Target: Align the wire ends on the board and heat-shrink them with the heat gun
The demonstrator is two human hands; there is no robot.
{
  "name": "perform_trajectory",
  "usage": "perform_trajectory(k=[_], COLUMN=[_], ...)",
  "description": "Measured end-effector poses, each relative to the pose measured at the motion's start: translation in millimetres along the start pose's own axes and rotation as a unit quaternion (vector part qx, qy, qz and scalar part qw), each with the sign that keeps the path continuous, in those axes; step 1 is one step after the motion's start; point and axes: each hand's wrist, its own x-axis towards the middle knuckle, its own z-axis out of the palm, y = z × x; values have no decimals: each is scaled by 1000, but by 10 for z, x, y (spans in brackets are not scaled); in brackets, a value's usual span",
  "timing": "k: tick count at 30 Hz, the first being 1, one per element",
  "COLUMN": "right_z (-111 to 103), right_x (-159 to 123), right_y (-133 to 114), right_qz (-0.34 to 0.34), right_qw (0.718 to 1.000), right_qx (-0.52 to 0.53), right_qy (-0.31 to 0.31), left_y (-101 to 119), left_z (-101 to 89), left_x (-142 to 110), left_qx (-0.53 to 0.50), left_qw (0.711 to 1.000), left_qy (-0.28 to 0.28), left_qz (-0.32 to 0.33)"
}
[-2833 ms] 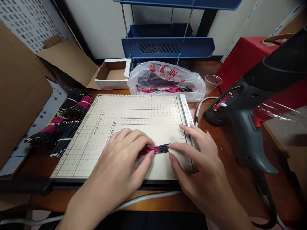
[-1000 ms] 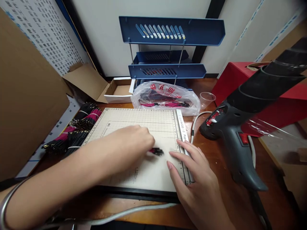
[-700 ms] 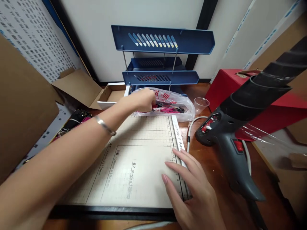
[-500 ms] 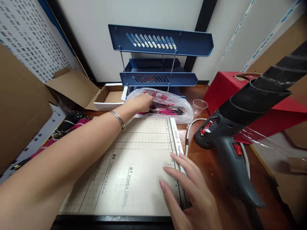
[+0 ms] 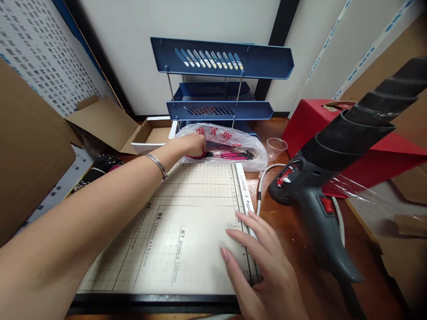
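A clear plastic bag (image 5: 256, 149) with red lettering lies behind the paper cutting board (image 5: 196, 258), with thin pink and black strands (image 5: 235, 155) showing in its opening. My left hand (image 5: 195, 144) reaches across the board into the left part of this opening. Its fingers are curled closed among the strands; the fingertips are hidden, so I cannot make out what they hold. My right hand (image 5: 267, 262) is open, fingers spread over the board's right edge beside the ruler scale, holding nothing.
A heat gun (image 5: 316, 204) stands at the right before a red box (image 5: 308, 118). Behind the bag rises a blue tiered tray (image 5: 220, 60). A clear cup (image 5: 276, 149) sits beside the bag; an opened cardboard box (image 5: 156, 132) and bundled strands (image 5: 103, 168) are at the left.
My left hand has shifted a little to the left within the bag opening, its fingers still curled. My right hand stays spread at the board's edge.
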Motion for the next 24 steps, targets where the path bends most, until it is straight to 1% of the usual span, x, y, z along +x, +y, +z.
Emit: perform_trajectory(k=[4,7,11,15,19,24], right_z=[-5,-5,-6,-31,-45,-38], right_x=[7,12,1,-21,-34,-27], right_y=[-6,-14,-5,40,64,56], right_qz=[-3,-2,7,-14,-17,-21], right_qw=[1000,1000,1000,999,999,999], right_qx=[3,-1,-6,-24,-31,-27], right_qy=[2,2,7,-17,-29,-34], left_y=[-8,68,304,575,771,918], left_z=[40,55,51,50,69,94], left_x=[-8,52,203,322,379,435], left_qx=[-17,-29,-51,-64,-65,-47], left_qw=[999,998,993,988,989,992], left_qy=[31,59,73,60,52,59], left_qz=[4,23,80,124,125,106])
